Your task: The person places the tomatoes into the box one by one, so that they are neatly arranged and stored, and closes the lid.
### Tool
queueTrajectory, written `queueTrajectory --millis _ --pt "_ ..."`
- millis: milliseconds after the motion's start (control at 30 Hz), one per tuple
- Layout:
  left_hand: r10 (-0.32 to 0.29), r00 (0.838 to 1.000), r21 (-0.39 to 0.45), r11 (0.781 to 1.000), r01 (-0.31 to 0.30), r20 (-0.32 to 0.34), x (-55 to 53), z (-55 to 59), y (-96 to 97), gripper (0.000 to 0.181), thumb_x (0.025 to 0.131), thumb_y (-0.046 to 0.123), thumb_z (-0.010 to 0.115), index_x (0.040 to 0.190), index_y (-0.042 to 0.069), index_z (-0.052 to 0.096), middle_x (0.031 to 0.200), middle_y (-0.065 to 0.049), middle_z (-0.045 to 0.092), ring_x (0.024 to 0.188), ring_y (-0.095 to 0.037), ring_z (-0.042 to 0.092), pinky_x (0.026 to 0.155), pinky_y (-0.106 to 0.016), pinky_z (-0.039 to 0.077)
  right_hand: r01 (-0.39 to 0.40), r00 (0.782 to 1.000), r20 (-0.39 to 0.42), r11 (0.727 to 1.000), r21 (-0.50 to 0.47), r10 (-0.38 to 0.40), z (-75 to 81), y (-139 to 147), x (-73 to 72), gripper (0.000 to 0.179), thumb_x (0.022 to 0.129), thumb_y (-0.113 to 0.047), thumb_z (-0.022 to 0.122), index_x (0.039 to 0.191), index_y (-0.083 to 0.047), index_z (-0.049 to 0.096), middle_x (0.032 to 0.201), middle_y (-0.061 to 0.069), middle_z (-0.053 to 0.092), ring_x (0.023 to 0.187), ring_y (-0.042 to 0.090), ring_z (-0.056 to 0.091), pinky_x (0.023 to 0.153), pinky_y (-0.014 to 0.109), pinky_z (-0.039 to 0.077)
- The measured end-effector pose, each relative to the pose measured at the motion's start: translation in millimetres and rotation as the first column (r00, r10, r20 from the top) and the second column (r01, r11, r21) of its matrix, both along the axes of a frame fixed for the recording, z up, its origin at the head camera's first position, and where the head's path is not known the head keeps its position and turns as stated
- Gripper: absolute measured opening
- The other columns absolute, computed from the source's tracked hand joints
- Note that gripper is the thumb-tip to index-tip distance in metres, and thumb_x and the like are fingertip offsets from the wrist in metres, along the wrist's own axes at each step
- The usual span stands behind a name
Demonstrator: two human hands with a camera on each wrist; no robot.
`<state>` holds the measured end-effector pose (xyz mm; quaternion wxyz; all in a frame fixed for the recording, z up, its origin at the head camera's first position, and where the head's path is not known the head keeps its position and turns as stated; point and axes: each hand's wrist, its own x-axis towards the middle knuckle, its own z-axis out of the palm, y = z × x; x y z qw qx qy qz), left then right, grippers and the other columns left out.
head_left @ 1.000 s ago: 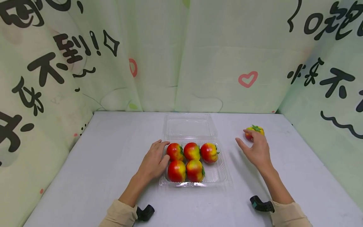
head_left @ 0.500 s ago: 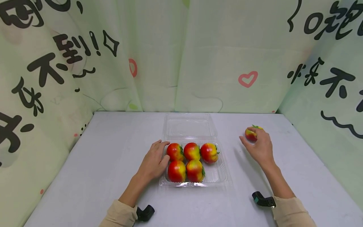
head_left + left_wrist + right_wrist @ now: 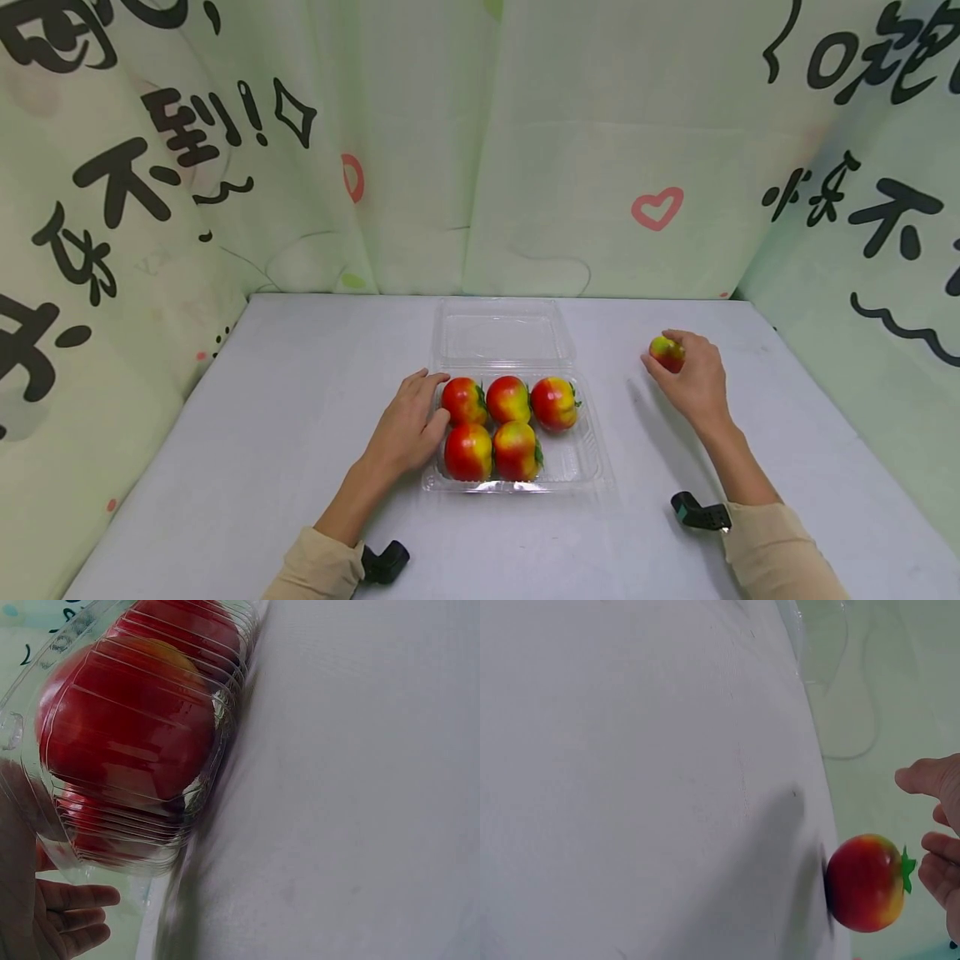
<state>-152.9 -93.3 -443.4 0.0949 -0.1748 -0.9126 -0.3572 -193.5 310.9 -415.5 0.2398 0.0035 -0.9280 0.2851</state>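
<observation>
At the right of the table, my right hand (image 3: 696, 377) has its thumb and fingers round a red-and-yellow fruit (image 3: 665, 354); its green leafy top is hidden in the head view. The right wrist view shows that fruit (image 3: 865, 883) at the tabletop, its leaves toward the fingers (image 3: 941, 859). Across the table, my left hand (image 3: 408, 421) rests along the left side of a clear plastic box (image 3: 573, 471) and holds nothing. Several matching fruits (image 3: 510, 400) sit inside in two rows. The left wrist view shows large red fruits (image 3: 131, 720) through the ribbed box wall.
The box's lid (image 3: 502, 333) lies folded open toward the back. A white cloth (image 3: 315, 350) covers the table. Curtains (image 3: 555, 167) with black writing and red hearts enclose the back and both sides. A dark camera mount (image 3: 385, 562) sits at each wrist.
My right hand has moved slightly right, its thumb and fingers closing round the lone fruit. That fruit has turned, its leaves now hidden in the head view. The left hand stays put.
</observation>
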Motion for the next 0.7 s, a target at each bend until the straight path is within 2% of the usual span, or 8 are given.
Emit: queueTrajectory --millis 500,700 --pt "0.008 1.0 -0.002 1.0 -0.008 0.01 0.3 0.4 0.5 0.052 0.09 0.019 0.053 0.138 0.002 0.058 0.142 -0.016 0.06 0.142 -0.036 0.045 0.114 -0.058 0.04 0.021 0.998 0.066 1.0 0.01 -0.021 -1.9 9.2 -12.2 0.049 0.089 -0.01 0.074 0.129 0.012 0.057 0.127 0.036 0.056 0.117 0.051 0.048 0.102 0.067 0.042" --pt "0.009 1.0 -0.007 1.0 -0.009 0.009 0.1 0.4 0.7 0.052 0.089 0.019 0.053 0.138 0.002 0.058 0.141 -0.016 0.06 0.142 -0.036 0.044 0.113 -0.059 0.04 0.027 0.993 0.115 1.0 0.012 -0.029 -4.6 11.7 -16.2 0.052 0.09 -0.01 0.073 0.133 0.012 0.054 0.131 0.036 0.053 0.117 0.051 0.048 0.104 0.068 0.042"
